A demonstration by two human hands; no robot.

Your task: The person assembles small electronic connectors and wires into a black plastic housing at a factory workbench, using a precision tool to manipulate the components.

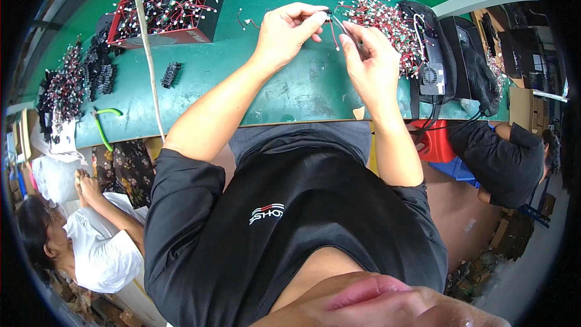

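Over the green table, my left hand pinches a small black part between thumb and fingertips. A short red wire with a white end hangs below that part. My right hand is closed round a slim grey tool that looks like tweezers, its tip close to the black part. Just beyond the right hand lies a heap of red and black wires with white connectors. A few loose wired pieces rest left of my left hand.
At the back left stands a red box full of wired parts. Black parts, another wire heap and a green-handled tool lie leftward. A pale pole crosses the view. A black bag stands right. People sit on both sides.
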